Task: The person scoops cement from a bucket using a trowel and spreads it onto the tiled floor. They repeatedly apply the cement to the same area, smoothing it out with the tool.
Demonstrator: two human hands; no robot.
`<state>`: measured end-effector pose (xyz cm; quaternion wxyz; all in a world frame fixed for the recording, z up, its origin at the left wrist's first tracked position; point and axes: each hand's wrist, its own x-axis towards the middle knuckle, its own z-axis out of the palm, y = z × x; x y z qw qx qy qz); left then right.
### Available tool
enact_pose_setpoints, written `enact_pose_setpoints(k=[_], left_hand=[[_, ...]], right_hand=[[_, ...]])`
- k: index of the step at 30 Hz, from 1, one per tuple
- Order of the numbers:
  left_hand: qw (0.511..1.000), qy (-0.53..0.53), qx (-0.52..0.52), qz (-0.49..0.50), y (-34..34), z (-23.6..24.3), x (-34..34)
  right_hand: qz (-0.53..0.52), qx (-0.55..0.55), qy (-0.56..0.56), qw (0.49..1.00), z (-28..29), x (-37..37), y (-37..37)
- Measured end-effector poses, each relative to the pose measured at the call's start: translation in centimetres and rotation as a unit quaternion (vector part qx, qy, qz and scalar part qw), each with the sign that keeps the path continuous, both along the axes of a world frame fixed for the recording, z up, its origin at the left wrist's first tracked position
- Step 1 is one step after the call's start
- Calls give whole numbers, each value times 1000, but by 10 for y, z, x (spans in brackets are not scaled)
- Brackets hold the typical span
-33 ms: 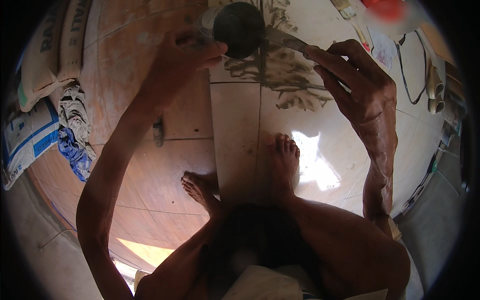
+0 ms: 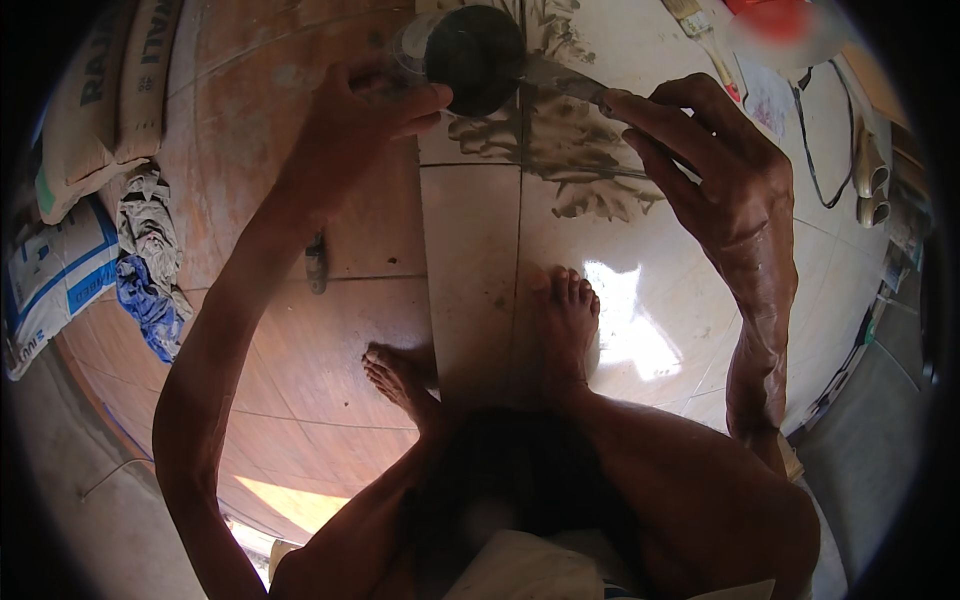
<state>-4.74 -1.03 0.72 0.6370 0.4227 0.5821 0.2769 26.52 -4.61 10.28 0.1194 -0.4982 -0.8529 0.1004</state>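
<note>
Left hand (image 2: 365,125): curled round a clear round container (image 2: 470,55) w/ dark contents, fingers wrapped on its near side, thumb pointing at the rim; holds it up off the floor, top centre of view.
Right hand (image 2: 725,175): closed in a pinch on the handle of a flat metal blade (image 2: 565,80), prob. a putty knife; blade tip reaches to the container's rim, touching or just inside, can't tell which.
Container: above the seam where brown floor meets white tiles, between both hands.
Floor work: dark grey smears (image 2: 590,180) on the white tiles (image 2: 480,250) just under the hands; look like spread or dropped paste. Rest of the white tiles bare & glossy, bright sun patch near the right foot (image 2: 570,325).
Progress (judgement): early to mid. Paste is being taken from or scraped back to the container; only a small patch by the tile joints is smeared, most joints in view look untouched.
Left to do (judgement): more paste onto the blade, then spreading & cleaning off the smears.
Feet: left foot (image 2: 400,380) on brown floor, bare.
Around: paintbrush (image 2: 700,30) on tiles at top right, black cable (image 2: 815,140) far right, sacks (image 2: 100,90) & crumpled rags (image 2: 150,260) at left.
</note>
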Motion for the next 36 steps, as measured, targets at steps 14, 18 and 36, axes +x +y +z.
enact_pose_setpoints(k=[14,18,36], left_hand=[[999,-13,-4,-40,-6,-2,19],[999,19,10,-47,-6,-8,16],[995,23,63,-77,-7,-8,19]], right_hand=[[32,38,14,999,-49,-15,-7],[18,82,41,996,-38,-18,4],[-14,-13,99,995,-52,-14,-4]])
